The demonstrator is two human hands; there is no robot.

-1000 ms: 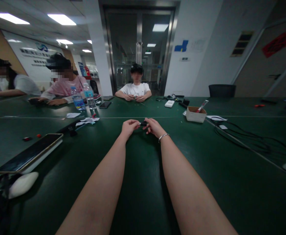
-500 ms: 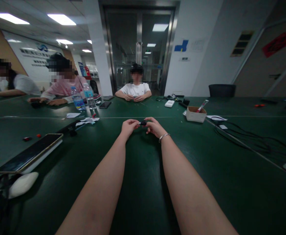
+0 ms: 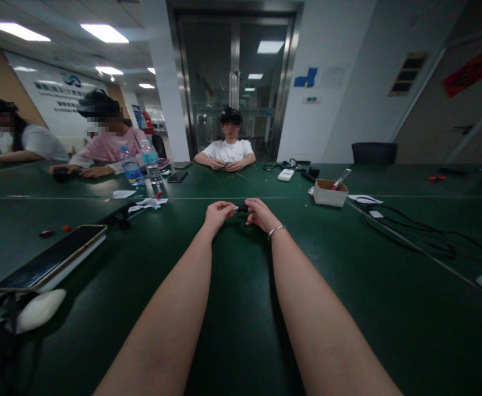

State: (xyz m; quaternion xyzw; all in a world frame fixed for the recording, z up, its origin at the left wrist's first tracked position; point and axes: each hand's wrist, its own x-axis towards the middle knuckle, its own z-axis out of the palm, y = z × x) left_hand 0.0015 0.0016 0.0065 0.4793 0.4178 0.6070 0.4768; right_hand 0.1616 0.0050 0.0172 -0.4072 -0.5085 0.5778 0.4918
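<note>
Prob. slip risk: L hand (image 3: 218, 215) & R hand (image 3: 261, 215) both pinch small black item (image 3: 241, 208) w/ fingertips only, might drop onto green table (image 3: 241, 286).

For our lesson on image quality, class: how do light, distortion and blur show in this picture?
Head view: dim, ceiling lights glaring white; head view: door at right leans, likely lens distortion; head view: black piece between left hand and right hand too soft for detail.

Small black object (image 3: 242, 208) between hands (image 3: 217, 216), over green tabletop (image 3: 241, 308). Dark-screened rectangular phone (image 3: 55, 256) near left, clear plastic bottles (image 3: 131, 168) far left. Right: beige cardboard box (image 3: 330, 197), black cables (image 3: 425, 231) beyond.
</note>
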